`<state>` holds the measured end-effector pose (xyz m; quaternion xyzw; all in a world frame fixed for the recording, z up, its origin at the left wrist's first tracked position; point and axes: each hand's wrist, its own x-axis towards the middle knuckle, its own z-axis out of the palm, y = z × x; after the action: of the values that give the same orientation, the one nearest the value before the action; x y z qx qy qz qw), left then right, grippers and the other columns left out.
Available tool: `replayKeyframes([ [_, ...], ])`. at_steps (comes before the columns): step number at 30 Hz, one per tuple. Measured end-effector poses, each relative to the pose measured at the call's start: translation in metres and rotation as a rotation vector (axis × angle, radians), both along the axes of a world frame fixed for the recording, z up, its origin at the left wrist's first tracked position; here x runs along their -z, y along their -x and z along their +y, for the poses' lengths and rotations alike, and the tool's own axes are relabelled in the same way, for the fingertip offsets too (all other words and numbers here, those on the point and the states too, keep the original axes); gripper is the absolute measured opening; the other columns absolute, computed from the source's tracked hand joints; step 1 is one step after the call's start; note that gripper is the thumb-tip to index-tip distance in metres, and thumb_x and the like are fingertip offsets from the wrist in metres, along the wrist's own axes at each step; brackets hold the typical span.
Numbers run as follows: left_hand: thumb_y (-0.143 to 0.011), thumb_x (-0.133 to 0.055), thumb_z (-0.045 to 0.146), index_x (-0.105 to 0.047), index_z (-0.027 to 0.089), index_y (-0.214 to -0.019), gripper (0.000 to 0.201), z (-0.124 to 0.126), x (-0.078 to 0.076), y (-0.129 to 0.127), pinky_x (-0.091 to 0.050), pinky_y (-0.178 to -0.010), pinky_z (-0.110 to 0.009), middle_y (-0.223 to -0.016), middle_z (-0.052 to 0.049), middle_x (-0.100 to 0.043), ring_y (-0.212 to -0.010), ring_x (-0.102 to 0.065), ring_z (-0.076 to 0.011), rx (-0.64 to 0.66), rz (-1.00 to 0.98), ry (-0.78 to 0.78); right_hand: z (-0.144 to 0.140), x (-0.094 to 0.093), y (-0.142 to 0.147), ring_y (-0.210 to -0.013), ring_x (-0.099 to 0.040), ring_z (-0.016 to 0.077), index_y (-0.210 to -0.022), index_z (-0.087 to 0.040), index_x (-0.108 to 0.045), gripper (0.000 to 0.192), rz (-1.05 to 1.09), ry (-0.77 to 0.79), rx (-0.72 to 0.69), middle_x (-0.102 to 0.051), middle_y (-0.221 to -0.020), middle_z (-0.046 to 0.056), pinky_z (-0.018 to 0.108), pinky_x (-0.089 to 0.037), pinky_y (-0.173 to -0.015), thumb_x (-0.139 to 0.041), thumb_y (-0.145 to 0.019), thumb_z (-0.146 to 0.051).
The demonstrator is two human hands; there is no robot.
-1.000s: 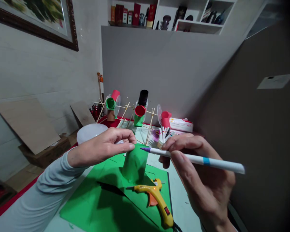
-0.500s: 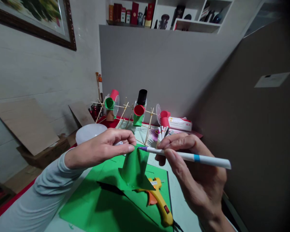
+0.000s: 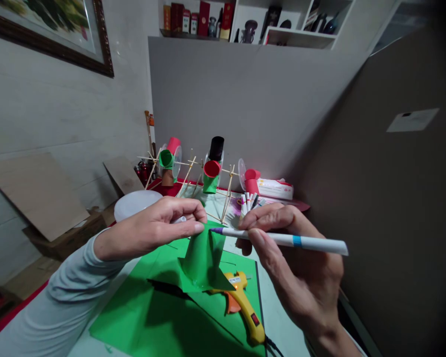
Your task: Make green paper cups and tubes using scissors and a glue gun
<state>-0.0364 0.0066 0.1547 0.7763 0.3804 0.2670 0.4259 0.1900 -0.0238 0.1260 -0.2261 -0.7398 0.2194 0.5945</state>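
My right hand (image 3: 301,267) pinches a white marker pen (image 3: 319,244) with a blue band. Its purple tip meets or nearly meets the upper side of a green paper tube (image 3: 204,258), which stands on a flat green paper base. My left hand (image 3: 159,225) grips the tube's top rim between thumb and fingers. A small white cap-like piece (image 3: 180,219) is also tucked in the left fingers. Beneath the tube lies a larger green sheet (image 3: 122,312). A yellow hot glue gun (image 3: 247,310) rests on that sheet, right of the base.
Behind the hands stands a rack of thin sticks (image 3: 228,193) bearing red, green and black paper tubes (image 3: 211,169). A white round bowl or lid (image 3: 137,204) is at left. Several markers (image 3: 247,202) stand near a white packet (image 3: 275,189). The glue gun's cord (image 3: 273,345) runs toward the front edge.
The whole view has shifted slightly, so everything appears a little farther left. Both hands keep their grips, and the pen tip stays at the tube's upper side.
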Motion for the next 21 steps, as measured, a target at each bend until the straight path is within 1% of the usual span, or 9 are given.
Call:
replayKeyframes([
  [10,-0.094,-0.058,0.037,-0.059,0.018,-0.088,0.02,0.0025,0.0011,0.0021,-0.022,-0.045,-0.02,-0.062,0.008,-0.038,-0.051,-0.029,-0.0059,0.008,-0.011,0.021,0.0007,0.0001,-0.0022,-0.081,-0.064,0.0153,-0.094,-0.019,-0.061,0.011,-0.009,-0.032,0.029,-0.063,-0.092,0.003,0.034,-0.055,-0.074,-0.056,-0.097,-0.01],
  [15,-0.095,-0.056,0.037,-0.059,0.018,-0.089,0.02,0.0006,0.0014,0.004,-0.022,-0.046,-0.02,-0.062,0.008,-0.037,-0.052,-0.029,-0.0066,0.01,0.0,0.016,-0.0007,0.0,-0.0022,-0.078,-0.064,0.0142,-0.093,-0.019,-0.06,0.01,-0.035,-0.033,0.019,-0.062,-0.09,0.003,0.032,-0.054,-0.071,-0.056,-0.097,-0.01],
  [21,-0.095,-0.057,0.039,-0.058,0.019,-0.088,0.021,0.0014,-0.0001,0.0031,-0.024,-0.047,-0.019,-0.065,0.007,-0.037,-0.055,-0.03,-0.0066,0.016,-0.004,0.021,0.0,-0.0022,-0.0027,-0.076,-0.062,0.0141,-0.092,-0.019,-0.06,0.011,-0.018,-0.045,0.037,-0.062,-0.089,0.003,0.032,-0.055,-0.069,-0.056,-0.096,-0.01],
])
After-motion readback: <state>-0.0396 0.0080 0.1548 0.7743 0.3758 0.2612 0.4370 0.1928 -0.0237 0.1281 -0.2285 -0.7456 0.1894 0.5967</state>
